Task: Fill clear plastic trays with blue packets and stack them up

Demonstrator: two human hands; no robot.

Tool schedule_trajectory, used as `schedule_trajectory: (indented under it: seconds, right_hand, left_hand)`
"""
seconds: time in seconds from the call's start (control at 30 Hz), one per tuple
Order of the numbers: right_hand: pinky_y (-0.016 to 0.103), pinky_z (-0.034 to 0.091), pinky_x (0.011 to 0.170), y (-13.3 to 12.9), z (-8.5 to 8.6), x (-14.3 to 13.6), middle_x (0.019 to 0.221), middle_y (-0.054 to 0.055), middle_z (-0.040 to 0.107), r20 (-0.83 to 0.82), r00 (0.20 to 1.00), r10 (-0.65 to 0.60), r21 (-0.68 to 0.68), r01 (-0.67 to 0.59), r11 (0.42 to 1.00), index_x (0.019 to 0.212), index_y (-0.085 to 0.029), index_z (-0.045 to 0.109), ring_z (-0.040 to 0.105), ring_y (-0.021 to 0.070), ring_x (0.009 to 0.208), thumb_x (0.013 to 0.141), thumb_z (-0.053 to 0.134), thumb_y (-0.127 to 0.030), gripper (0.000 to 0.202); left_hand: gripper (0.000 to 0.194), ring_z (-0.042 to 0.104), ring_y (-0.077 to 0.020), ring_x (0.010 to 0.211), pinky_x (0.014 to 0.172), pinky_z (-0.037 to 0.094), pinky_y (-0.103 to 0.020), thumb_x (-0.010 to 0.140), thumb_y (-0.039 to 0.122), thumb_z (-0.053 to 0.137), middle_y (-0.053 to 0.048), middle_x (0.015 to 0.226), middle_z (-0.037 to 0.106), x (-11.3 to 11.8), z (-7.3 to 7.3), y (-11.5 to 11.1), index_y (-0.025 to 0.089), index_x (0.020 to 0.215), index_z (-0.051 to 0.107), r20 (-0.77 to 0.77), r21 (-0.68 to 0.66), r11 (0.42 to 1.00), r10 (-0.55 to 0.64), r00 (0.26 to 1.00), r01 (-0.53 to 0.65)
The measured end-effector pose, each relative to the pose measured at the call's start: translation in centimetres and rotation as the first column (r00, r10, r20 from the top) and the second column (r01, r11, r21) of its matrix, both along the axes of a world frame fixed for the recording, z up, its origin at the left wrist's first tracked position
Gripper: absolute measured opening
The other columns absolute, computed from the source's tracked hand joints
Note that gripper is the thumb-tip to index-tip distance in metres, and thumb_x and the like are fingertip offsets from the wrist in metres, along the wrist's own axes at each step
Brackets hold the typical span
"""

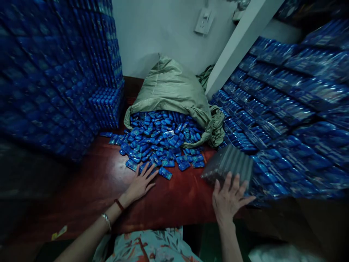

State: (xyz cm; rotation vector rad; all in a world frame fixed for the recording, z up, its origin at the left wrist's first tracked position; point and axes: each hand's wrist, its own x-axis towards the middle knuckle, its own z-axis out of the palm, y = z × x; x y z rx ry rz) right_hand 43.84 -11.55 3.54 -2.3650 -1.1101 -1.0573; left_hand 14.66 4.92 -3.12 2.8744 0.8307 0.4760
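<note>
My left hand (141, 185) lies with its fingers spread at the front edge of a heap of small blue packets (152, 145). Its fingertips touch or cover a few of them; a single blue packet (165, 173) lies just to its right. The heap spills onto the red tabletop (180, 200) from the mouth of a big pale green woven sack (174, 83). On the right, my right hand (230, 198) has its fingers spread against the near side of a dark grey ridged block (230, 163), slightly blurred. I cannot tell what the block is made of.
Tall stacks of blue packs (54, 72) rise on the left. More blue packs in clear wrap (286, 109) are piled on the right, beside a white post (242, 43). A wall socket (204, 22) sits behind the sack. A yellowish scrap (59, 233) lies at the near left edge.
</note>
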Motion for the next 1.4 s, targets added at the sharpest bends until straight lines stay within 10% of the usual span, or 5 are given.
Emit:
schedule_trajectory:
  seconds: [0.23,0.67,0.83,1.03,1.4]
  right_hand:
    - [0.078,0.018,0.092,-0.5,-2.3,-0.6,0.141,0.023,0.035,0.059,0.998,0.009,0.021,-0.010,1.000,0.145,-0.018,0.022,0.021,0.0434,0.133,0.088,0.045,-0.034,0.064]
    - [0.055,0.033,0.085,-0.9,-5.8,0.7,0.119,0.018,0.056,0.085,0.996,0.017,0.060,-0.022,0.998,0.122,-0.019,0.051,0.048,0.0330,0.112,0.088,0.045,-0.033,0.037]
    - [0.048,0.036,0.081,-1.9,-3.7,1.1,0.107,0.018,0.060,0.199,0.980,-0.031,0.198,-0.009,0.980,0.130,-0.016,0.043,0.054,0.0304,0.101,0.083,0.055,-0.039,0.053]
    - [0.066,0.021,0.093,-1.0,0.2,1.6,0.138,0.017,0.041,0.087,0.996,-0.030,-0.001,0.030,1.000,0.138,-0.024,0.036,0.026,0.0392,0.131,0.087,0.045,-0.046,0.056]
    - [0.057,0.033,0.091,-2.0,-4.4,4.0,0.107,0.010,0.055,0.209,0.976,0.065,0.152,-0.098,0.983,0.100,-0.023,0.057,0.045,0.0310,0.112,0.082,0.057,-0.038,0.024]
  left_hand:
    - [0.055,0.009,-0.0323,0.140,0.107,0.009,-0.063,0.093,0.042,0.037,-0.010,0.152,0.017,0.5,1.4,2.6,0.027,0.144,0.022,0.046,-0.012,0.985,0.174,0.984,-0.174]
    - [0.049,0.009,-0.0283,0.141,0.110,0.016,-0.056,0.094,0.032,0.036,-0.010,0.152,0.018,-1.3,2.5,-2.7,0.026,0.143,0.027,0.130,-0.070,0.987,0.150,0.980,-0.142]
    - [0.052,0.008,-0.0279,0.141,0.111,0.018,-0.053,0.094,0.029,0.036,-0.008,0.153,0.013,-1.3,3.4,-3.2,0.027,0.144,0.023,0.185,-0.105,0.987,0.136,0.973,-0.118]
    - [0.051,0.013,-0.0282,0.141,0.111,0.020,-0.054,0.094,0.028,0.035,-0.006,0.153,0.016,0.3,3.3,-3.4,0.030,0.144,0.022,0.219,-0.140,0.986,0.117,0.969,-0.087]
    - [0.051,0.013,-0.0275,0.141,0.110,0.025,-0.052,0.094,0.027,0.037,-0.005,0.153,0.015,0.1,2.1,-4.3,0.032,0.143,0.023,0.234,-0.187,0.980,0.112,0.966,-0.068]
